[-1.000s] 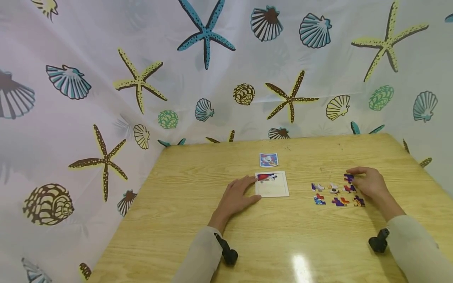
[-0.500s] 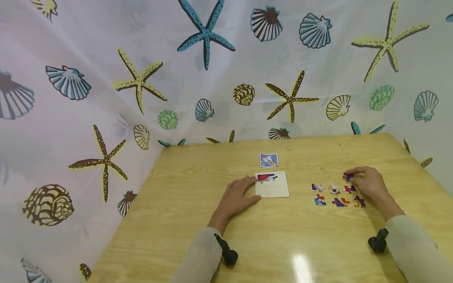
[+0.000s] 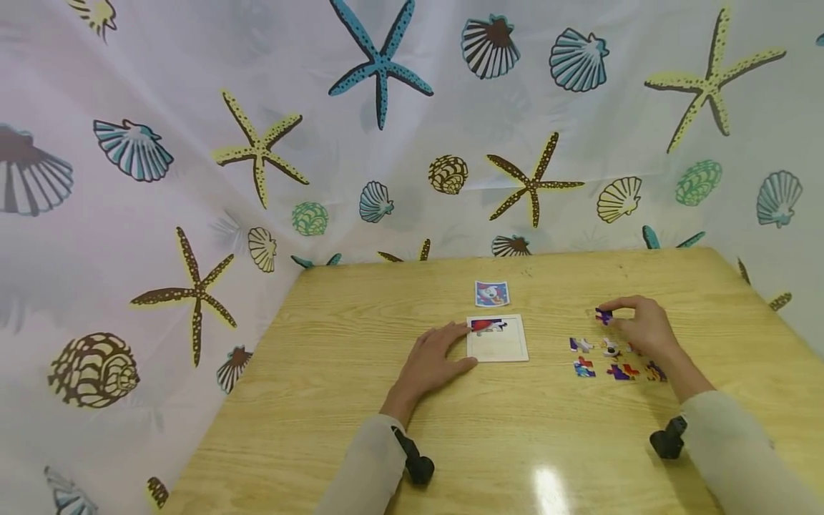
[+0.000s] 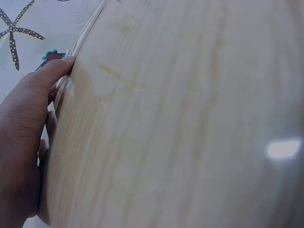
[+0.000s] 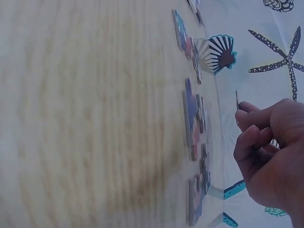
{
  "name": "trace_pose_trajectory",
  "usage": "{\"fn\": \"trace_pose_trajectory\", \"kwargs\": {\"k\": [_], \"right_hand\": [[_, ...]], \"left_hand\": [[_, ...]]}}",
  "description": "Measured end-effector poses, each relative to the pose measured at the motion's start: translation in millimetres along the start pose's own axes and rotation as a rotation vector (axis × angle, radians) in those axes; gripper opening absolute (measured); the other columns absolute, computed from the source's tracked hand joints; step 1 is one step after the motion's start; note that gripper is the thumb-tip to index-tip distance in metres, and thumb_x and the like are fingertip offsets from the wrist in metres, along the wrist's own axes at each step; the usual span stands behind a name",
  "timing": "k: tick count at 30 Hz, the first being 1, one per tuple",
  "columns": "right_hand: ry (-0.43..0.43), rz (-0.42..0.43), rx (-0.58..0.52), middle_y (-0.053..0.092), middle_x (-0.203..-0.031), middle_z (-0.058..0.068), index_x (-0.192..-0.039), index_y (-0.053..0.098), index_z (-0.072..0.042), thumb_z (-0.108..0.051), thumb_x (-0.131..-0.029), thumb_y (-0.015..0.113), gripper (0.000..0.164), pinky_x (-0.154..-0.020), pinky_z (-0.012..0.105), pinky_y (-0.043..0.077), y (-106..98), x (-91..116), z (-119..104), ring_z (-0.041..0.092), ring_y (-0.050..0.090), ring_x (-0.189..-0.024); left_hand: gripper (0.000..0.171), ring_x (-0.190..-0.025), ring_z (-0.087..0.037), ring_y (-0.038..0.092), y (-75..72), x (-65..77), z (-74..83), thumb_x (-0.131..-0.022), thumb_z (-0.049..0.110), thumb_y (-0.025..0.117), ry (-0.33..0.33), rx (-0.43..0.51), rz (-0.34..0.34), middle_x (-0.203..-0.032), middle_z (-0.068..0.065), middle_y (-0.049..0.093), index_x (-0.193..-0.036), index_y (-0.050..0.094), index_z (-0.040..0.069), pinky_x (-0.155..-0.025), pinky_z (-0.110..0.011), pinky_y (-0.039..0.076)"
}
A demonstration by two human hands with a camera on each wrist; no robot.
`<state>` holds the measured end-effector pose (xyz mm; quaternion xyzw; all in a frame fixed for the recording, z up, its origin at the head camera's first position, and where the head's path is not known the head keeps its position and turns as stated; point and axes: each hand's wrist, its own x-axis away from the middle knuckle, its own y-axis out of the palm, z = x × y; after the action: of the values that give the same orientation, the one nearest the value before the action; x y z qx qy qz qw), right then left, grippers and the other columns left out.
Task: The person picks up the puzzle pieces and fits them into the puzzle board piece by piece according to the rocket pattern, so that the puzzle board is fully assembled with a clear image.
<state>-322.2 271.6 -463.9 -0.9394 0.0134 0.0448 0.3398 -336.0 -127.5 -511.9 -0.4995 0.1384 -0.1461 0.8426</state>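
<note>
Our right grip [image 3: 646, 330], pinching a purple puzzle piece [image 3: 602, 315], has just brought it leftward behind the loose pieces [image 3: 584, 368], nearer the white board [image 3: 501, 349] but evidently not yet placed, while our left grip [image 3: 433, 363], fingers relaxed, rests at the board's left edge.

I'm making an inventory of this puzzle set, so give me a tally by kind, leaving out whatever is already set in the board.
Loose puzzle pieces lying on the table: 6
Held puzzle piece, in the right hand: 1
Puzzle board: 1
Picture card: 1
Total: 9
</note>
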Motion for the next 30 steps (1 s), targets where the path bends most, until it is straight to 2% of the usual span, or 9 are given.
{"fn": "trace_pose_trajectory", "kwargs": {"k": [3,6,11,18,20,21,27,29,30], "right_hand": [[-0.024,-0.010,-0.010,0.040,-0.153,0.038,-0.129,0.070,0.003,0.000,-0.101,0.059,0.030,-0.041,0.028,0.038,5.4,-1.8,-7.2,0.017,0.043,-0.045],[-0.030,-0.031,-0.030,0.039,-0.154,0.037,-0.129,0.069,0.004,0.001,-0.101,0.058,0.030,-0.042,0.027,0.039,11.3,-2.2,-13.7,0.013,0.039,-0.044],[-0.010,-0.061,-0.074,0.037,-0.155,0.034,-0.130,0.069,0.002,0.002,-0.102,0.058,0.031,-0.042,0.029,0.042,21.3,-2.3,-22.1,0.015,0.042,-0.045],[-0.075,-0.081,-0.046,0.045,-0.151,0.033,-0.128,0.072,0.001,0.000,-0.101,0.062,0.028,-0.044,0.027,0.041,36.9,-8.3,-29.5,0.019,0.047,-0.049],[-0.072,-0.090,-0.056,0.046,-0.150,0.032,-0.128,0.072,0.000,0.000,-0.101,0.061,0.029,-0.044,0.027,0.042,42.0,-10.4,-31.8,0.017,0.048,-0.049],[-0.055,-0.101,-0.080,0.044,-0.151,0.031,-0.129,0.071,0.000,0.000,-0.102,0.060,0.029,-0.041,0.027,0.042,44.5,-11.1,-33.2,0.015,0.041,-0.043],[-0.027,-0.113,-0.124,0.046,-0.151,0.027,-0.127,0.072,-0.003,0.000,-0.102,0.059,0.029,-0.039,0.028,0.039,59.5,-16.9,-41.4,0.013,0.036,-0.042],[-0.040,-0.102,-0.113,0.048,-0.150,0.027,-0.125,0.074,-0.004,0.001,-0.101,0.060,0.028,-0.040,0.032,0.041,64.7,-19.3,-43.8,0.019,0.039,-0.043],[-0.058,-0.093,-0.096,0.050,-0.148,0.027,-0.124,0.075,-0.003,0.001,-0.100,0.061,0.028,-0.046,0.036,0.048,67.1,-20.0,-45.5,0.024,0.048,-0.050]], "left_hand": [[0.071,-0.156,-0.012,0.027,-0.7,-0.1,-0.9,-0.096,0.059,0.063,-0.002,0.000,-0.003,-0.163,0.009,0.042,-0.159,0.045,0.029,-0.129,-0.042,0.014],[0.071,-0.156,-0.013,0.027,-1.4,0.3,-2.3,-0.096,0.059,0.064,-0.003,0.003,-0.001,-0.163,0.009,0.042,-0.158,0.045,0.029,-0.129,-0.042,0.014],[0.071,-0.156,-0.014,0.028,-2.1,0.9,-2.2,-0.096,0.059,0.064,-0.002,0.008,0.001,-0.163,0.008,0.043,-0.158,0.046,0.029,-0.129,-0.042,0.014],[0.071,-0.156,-0.014,0.028,0.7,1.0,1.0,-0.097,0.059,0.064,0.001,0.005,-0.004,-0.163,0.007,0.043,-0.158,0.046,0.028,-0.129,-0.043,0.014],[0.071,-0.156,-0.014,0.028,1.2,0.8,1.5,-0.097,0.059,0.064,0.002,0.007,-0.004,-0.163,0.007,0.043,-0.158,0.046,0.028,-0.129,-0.043,0.014],[0.071,-0.156,-0.014,0.028,1.4,0.7,1.5,-0.097,0.059,0.064,0.002,0.006,-0.003,-0.163,0.007,0.043,-0.158,0.046,0.028,-0.129,-0.043,0.014],[0.071,-0.156,-0.013,0.028,0.9,1.1,0.0,-0.096,0.059,0.064,-0.003,-0.001,0.001,-0.163,0.008,0.043,-0.158,0.046,0.029,-0.129,-0.042,0.014],[0.071,-0.156,-0.013,0.028,0.8,1.2,-0.8,-0.096,0.060,0.063,-0.004,-0.005,0.003,-0.163,0.009,0.043,-0.158,0.045,0.029,-0.129,-0.042,0.014],[0.071,-0.156,-0.013,0.028,0.8,1.3,-1.0,-0.096,0.060,0.063,-0.003,-0.006,0.004,-0.163,0.009,0.043,-0.158,0.045,0.030,-0.129,-0.042,0.014]]}}
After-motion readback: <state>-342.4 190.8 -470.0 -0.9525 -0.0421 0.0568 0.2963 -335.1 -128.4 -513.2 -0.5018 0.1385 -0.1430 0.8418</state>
